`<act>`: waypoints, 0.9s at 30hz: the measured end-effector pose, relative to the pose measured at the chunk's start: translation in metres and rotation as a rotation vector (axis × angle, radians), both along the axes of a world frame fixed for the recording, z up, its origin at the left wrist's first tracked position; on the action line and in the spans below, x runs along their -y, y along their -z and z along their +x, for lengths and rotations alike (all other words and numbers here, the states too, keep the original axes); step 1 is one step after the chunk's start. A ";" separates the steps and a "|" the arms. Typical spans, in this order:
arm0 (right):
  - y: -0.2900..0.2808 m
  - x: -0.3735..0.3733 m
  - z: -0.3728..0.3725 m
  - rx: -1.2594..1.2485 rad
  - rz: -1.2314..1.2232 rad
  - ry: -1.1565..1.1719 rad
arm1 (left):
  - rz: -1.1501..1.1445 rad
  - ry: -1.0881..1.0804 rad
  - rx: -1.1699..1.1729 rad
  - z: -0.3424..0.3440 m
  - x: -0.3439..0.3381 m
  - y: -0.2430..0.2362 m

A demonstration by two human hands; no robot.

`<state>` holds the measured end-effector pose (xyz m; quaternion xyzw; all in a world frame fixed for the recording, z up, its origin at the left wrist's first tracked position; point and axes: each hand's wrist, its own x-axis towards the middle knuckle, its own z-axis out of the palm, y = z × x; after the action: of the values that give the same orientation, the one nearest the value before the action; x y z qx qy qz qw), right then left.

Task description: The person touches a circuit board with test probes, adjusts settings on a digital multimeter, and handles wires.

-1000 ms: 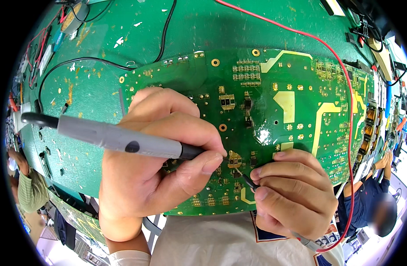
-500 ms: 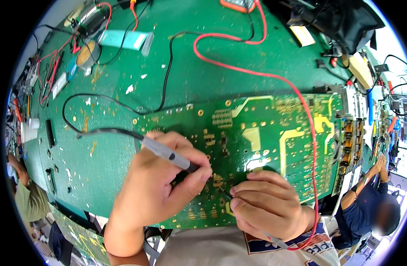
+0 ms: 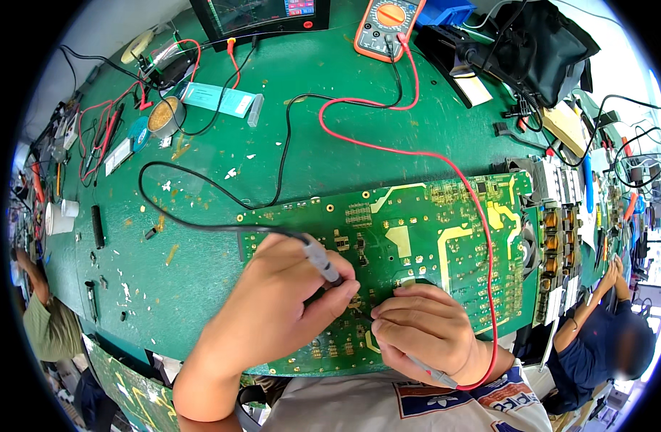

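Note:
A large green circuit board [image 3: 427, 245] lies on the bench in front of me. Over its left part, my left hand [image 3: 291, 277] pinches a grey multimeter probe [image 3: 318, 259] whose black lead runs off to the left. My right hand [image 3: 427, 327] rests low on the board, its fingers wrapped round a second grey probe [image 3: 425, 369] with a red lead [image 3: 481, 223]. Both probes slant toward the same small area between my hands. Fingers hide most of the tips, so contact with the board is unclear. Both leads plug into an orange multimeter [image 3: 390, 21] at the far side.
A dark-framed screen [image 3: 262, 14] stands at the back. Left of it are a light-blue box [image 3: 219, 99] and a round tin [image 3: 165, 117]. Heat sinks and coils [image 3: 553, 245] line the board's right side. A black bag [image 3: 546, 50] sits far right. People sit at both sides.
The view has shifted, so the screen and the whole multimeter show at the top. The left probe stands more upright and my left hand has moved slightly. My right hand keeps its grip.

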<state>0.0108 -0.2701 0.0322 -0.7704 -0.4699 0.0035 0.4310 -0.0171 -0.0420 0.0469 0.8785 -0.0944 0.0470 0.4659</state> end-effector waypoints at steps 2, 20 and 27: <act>-0.001 0.000 0.000 -0.004 0.002 0.001 | 0.020 0.035 -0.032 0.005 -0.001 -0.005; -0.011 -0.002 0.004 -0.047 -0.037 -0.013 | -0.021 0.086 -0.047 0.008 -0.008 0.002; -0.009 -0.001 0.006 -0.044 -0.040 -0.026 | -0.055 0.087 -0.051 0.008 -0.010 0.004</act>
<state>0.0166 -0.2691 0.0417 -0.7723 -0.4702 0.0352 0.4257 -0.0092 -0.0322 0.0431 0.8614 -0.1192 0.0067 0.4937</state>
